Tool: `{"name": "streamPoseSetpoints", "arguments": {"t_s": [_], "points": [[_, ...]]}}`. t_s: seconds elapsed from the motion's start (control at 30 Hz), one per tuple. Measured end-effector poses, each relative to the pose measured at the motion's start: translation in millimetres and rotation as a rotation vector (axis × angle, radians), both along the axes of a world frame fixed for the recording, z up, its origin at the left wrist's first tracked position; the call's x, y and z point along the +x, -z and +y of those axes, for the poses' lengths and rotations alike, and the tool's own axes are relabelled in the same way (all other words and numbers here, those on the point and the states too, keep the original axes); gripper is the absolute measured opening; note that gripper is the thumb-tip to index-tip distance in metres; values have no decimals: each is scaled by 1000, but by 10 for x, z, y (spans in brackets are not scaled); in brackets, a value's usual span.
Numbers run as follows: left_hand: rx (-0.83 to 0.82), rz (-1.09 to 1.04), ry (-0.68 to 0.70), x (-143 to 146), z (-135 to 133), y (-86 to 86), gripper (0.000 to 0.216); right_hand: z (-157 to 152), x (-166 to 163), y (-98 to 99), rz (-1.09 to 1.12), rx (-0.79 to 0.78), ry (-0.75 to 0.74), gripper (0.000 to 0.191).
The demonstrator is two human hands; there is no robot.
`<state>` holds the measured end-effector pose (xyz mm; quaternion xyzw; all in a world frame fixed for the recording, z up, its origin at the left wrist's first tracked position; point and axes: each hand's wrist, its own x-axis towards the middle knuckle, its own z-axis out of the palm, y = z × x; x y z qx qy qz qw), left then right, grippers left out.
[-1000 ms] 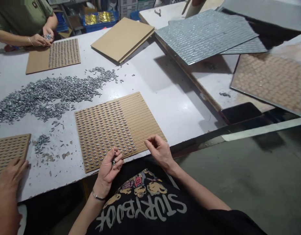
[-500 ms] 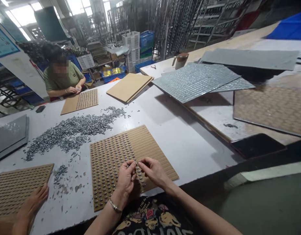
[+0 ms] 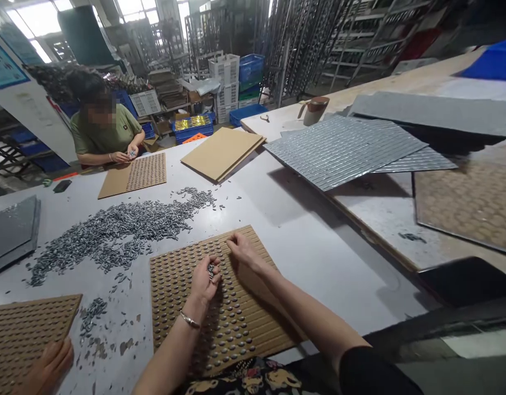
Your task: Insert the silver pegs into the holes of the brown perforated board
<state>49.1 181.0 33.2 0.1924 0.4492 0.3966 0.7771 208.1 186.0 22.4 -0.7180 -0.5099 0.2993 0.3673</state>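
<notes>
A brown grooved board (image 3: 269, 307) lies before me, its left part set with rows of small silvery oval metal pieces (image 3: 182, 307). My left hand (image 3: 203, 280) is cupped above the board, fingers curled round several loose metal pieces (image 3: 211, 270). Farther up the board, my right hand (image 3: 245, 251) has its fingertips pinched together at the top of the rows, close to the board's far edge. Whatever may be between those fingertips is hidden.
A large heap of metal pieces (image 3: 125, 230) spreads beyond the board. At lower left, another person's hand (image 3: 55, 365) touches a similar board (image 3: 26, 329). A co-worker (image 3: 107, 131) sits across the table. Grey ribbed sheets (image 3: 343, 148) overhang from the right table; plain boards (image 3: 223, 153) lie behind.
My right hand has moved away from my left, forward to the far end of the rows. My left hand has shifted slightly forward and left, its palm now showing metal pieces.
</notes>
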Motion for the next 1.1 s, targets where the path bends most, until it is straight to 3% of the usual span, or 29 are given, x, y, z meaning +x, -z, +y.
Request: {"name": "streamPoseSetpoints", "arguments": {"t_s": [0.17, 0.53, 0.7, 0.83, 0.9, 1.1], "points": [[-37, -7, 21, -15, 111, 56, 16, 351, 73, 72, -109, -94, -62, 16], [-23, 11, 35, -19, 129, 153, 20, 526, 99, 29, -301, -191, -94, 13], [22, 5, 46, -10, 142, 96, 32, 260, 68, -158, -255, -79, -114, 21], [78, 88, 108, 4, 88, 63, 50, -135, -97, -289, -136, 186, -452, 20], [81, 179, 133, 28, 32, 65, 54, -304, -177, -287, -160, 270, -542, 21], [77, 187, 249, 115, -132, 114, 53, -558, -199, -206, -248, 218, -428, 20]]}}
